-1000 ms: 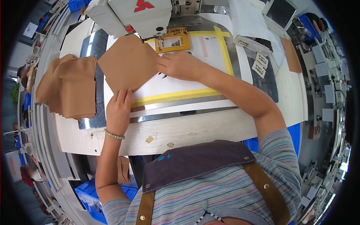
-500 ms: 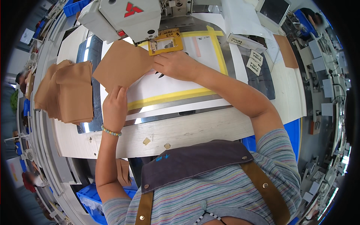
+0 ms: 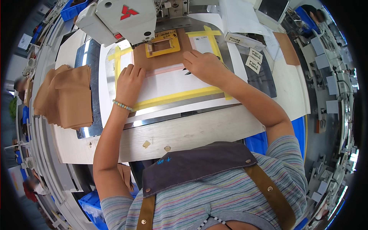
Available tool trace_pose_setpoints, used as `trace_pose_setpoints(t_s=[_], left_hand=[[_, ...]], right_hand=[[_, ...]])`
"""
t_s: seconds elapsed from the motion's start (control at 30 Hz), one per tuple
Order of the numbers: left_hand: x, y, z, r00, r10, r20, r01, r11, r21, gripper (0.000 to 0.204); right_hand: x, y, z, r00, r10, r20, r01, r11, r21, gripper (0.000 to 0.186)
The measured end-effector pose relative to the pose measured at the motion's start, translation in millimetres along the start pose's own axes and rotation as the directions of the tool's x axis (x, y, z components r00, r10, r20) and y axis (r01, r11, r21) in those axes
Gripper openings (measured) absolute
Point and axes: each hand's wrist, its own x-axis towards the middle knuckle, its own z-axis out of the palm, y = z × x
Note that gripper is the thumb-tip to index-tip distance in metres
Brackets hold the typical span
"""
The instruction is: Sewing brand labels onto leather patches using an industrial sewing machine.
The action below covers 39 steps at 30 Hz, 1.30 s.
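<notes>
A flat brown leather-like panel (image 3: 165, 62) lies on the white work plate (image 3: 161, 86) under the sewing machine head (image 3: 134, 23). A yellow template frame (image 3: 163, 53) with a cut-out window sits over the panel. My left hand (image 3: 129, 85) has its bent fingers pressed together at the panel's near left corner. At the near right corner, my right hand (image 3: 205, 67) is closed, fingertips on the edge. Dark pointed tips (image 3: 187, 71), like thread snips, stick out beneath my right hand; the rest is mostly hidden.
Brown panels are stacked (image 3: 71, 96) at the left. Yellow tape (image 3: 180, 94) borders the work plate. A white box (image 3: 243, 40), pale printed labels (image 3: 253, 61) and a monitor (image 3: 272, 9) stand or lie at the right. Blue bins (image 3: 92, 203) are below the table.
The panel has gone from tilted in my hands at the left to flat beneath the yellow frame. Both hands have moved right, and they are now farther apart.
</notes>
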Motion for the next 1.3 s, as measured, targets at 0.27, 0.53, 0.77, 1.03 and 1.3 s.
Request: trace_pose_setpoints(t_s=[0.27,0.53,0.77,1.03,1.3], left_hand=[[-7,3,4,0.997,-0.005,0.077,0.005,1.000,0.003,0.022],[-32,23,-17,0.979,-0.191,0.073,0.202,0.955,-0.215,0.051],[-39,21,-16,0.962,-0.205,0.181,0.255,0.911,-0.324,0.052],[-42,20,-14,0.970,-0.201,0.133,0.235,0.915,-0.327,0.046],[-43,22,-21,0.969,-0.234,0.083,0.247,0.933,-0.260,0.049]], right_hand=[[-15,2,-7,0.995,0.045,0.089,-0.044,0.999,-0.019,0.017],[-47,-5,-12,0.984,0.150,0.093,-0.162,0.977,0.136,0.052],[-56,-10,-6,0.970,0.203,0.131,-0.226,0.956,0.189,0.054],[-56,-14,-7,0.979,0.194,0.070,-0.202,0.968,0.150,0.048],[-56,-12,-13,0.968,0.240,0.069,-0.250,0.922,0.297,0.050]])
